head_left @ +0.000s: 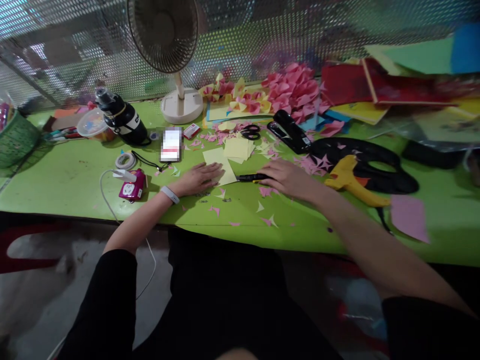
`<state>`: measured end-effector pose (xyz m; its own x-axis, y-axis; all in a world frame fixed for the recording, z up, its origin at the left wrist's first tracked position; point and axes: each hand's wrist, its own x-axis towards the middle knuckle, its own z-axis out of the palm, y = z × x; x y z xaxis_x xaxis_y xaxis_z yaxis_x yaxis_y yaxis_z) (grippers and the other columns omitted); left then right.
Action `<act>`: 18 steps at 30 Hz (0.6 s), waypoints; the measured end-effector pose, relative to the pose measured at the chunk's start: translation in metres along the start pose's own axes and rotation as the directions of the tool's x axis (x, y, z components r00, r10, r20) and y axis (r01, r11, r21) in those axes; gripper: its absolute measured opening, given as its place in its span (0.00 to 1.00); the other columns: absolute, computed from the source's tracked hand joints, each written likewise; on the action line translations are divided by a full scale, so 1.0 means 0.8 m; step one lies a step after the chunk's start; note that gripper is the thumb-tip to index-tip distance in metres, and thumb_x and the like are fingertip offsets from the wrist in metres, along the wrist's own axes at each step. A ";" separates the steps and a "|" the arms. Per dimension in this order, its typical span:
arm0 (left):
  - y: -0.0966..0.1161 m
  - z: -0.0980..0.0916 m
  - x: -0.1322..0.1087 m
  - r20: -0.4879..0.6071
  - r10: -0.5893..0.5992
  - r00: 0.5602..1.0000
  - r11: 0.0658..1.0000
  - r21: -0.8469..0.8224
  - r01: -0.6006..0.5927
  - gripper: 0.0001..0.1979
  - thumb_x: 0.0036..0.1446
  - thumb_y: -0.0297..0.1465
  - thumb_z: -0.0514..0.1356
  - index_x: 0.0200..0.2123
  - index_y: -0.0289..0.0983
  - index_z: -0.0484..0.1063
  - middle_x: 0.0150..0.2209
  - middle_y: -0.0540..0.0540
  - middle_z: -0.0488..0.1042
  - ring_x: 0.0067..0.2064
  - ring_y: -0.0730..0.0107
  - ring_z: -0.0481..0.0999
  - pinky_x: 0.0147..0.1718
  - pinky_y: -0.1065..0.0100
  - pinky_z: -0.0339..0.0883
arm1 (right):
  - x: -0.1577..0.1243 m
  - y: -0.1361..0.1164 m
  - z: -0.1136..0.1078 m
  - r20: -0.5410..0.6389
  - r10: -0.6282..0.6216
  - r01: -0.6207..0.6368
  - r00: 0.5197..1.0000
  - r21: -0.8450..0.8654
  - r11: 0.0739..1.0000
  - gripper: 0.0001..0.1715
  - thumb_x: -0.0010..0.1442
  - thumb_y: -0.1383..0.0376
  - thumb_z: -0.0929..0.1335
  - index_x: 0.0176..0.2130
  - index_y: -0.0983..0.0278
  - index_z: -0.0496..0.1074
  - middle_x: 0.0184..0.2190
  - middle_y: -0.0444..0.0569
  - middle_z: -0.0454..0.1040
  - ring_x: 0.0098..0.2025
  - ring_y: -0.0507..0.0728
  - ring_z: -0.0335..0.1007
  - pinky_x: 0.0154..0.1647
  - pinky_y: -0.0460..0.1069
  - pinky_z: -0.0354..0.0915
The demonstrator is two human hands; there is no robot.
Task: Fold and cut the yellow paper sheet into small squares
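Observation:
My left hand lies flat with its fingers stretched over the left side of a pale yellow paper sheet. My right hand is closed around a slim black tool with some yellow on it; its exact kind is unclear. The tool's tip meets the sheet's lower right corner. Just behind the sheet is a small stack of yellow paper squares. Black-handled scissors and a black stapler lie farther back. Pink and yellow paper scraps are scattered around both hands.
A fan, a black bottle and a phone stand or lie at the back left. Nearer are a tape roll and a magenta power adapter. A yellow glue gun and pink folded papers are to the right.

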<state>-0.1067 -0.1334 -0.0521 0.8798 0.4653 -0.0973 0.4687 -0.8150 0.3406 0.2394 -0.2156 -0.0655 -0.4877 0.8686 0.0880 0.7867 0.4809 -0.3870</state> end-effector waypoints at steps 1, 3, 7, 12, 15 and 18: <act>0.000 0.000 0.000 -0.002 -0.001 1.000 1.000 -0.001 0.001 0.28 0.77 0.39 0.53 0.76 0.43 0.58 0.77 0.43 0.55 0.79 0.60 0.52 0.77 0.50 0.42 | -0.002 -0.001 0.001 0.000 0.000 0.000 1.000 -0.004 1.000 0.22 0.73 0.60 0.63 0.56 0.58 0.81 0.52 0.59 0.80 0.55 0.70 0.75 0.58 0.70 0.71; 0.000 0.000 0.000 -0.004 -0.005 1.000 1.000 -0.002 0.005 0.28 0.77 0.40 0.53 0.75 0.44 0.59 0.77 0.44 0.55 0.79 0.61 0.53 0.77 0.51 0.43 | -0.007 -0.003 0.002 0.003 0.003 -0.003 1.000 -0.011 1.000 0.21 0.73 0.59 0.63 0.56 0.57 0.81 0.52 0.58 0.80 0.55 0.70 0.75 0.59 0.70 0.71; 0.000 -0.001 0.001 0.007 -0.017 1.000 1.000 0.000 0.017 0.28 0.77 0.40 0.53 0.75 0.44 0.59 0.77 0.46 0.55 0.79 0.64 0.53 0.77 0.54 0.42 | -0.017 -0.007 0.000 0.008 0.016 -0.016 1.000 -0.030 0.999 0.21 0.73 0.58 0.62 0.54 0.58 0.82 0.51 0.59 0.80 0.54 0.70 0.76 0.59 0.69 0.72; -0.002 0.002 0.003 0.000 -0.017 1.000 1.000 0.010 0.017 0.27 0.78 0.36 0.48 0.75 0.40 0.59 0.77 0.45 0.56 0.79 0.64 0.54 0.77 0.55 0.43 | -0.016 -0.017 0.000 0.019 -0.003 0.004 1.000 -0.052 0.999 0.22 0.74 0.59 0.62 0.54 0.59 0.82 0.51 0.61 0.80 0.55 0.71 0.76 0.59 0.70 0.72; -0.003 0.005 0.005 0.006 -0.022 1.000 0.999 0.023 0.022 0.27 0.78 0.33 0.46 0.75 0.40 0.59 0.77 0.44 0.57 0.78 0.63 0.54 0.77 0.54 0.44 | -0.018 -0.022 0.003 0.009 -0.018 0.018 1.000 -0.044 0.999 0.22 0.74 0.59 0.61 0.54 0.60 0.81 0.50 0.62 0.80 0.53 0.70 0.77 0.57 0.69 0.73; -0.002 0.004 0.005 0.022 -0.028 0.999 0.999 0.038 0.027 0.27 0.77 0.33 0.46 0.76 0.40 0.58 0.77 0.45 0.56 0.78 0.63 0.54 0.77 0.55 0.44 | -0.021 -0.027 0.007 -0.010 -0.028 0.028 1.000 -0.064 0.998 0.23 0.75 0.59 0.61 0.55 0.63 0.81 0.50 0.63 0.80 0.52 0.70 0.76 0.56 0.69 0.73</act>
<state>-0.1033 -0.1314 -0.0559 0.8678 0.4805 -0.1269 0.4952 -0.8144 0.3024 0.2287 -0.2410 -0.0635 -0.5060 0.8558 0.1077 0.7958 0.5114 -0.3244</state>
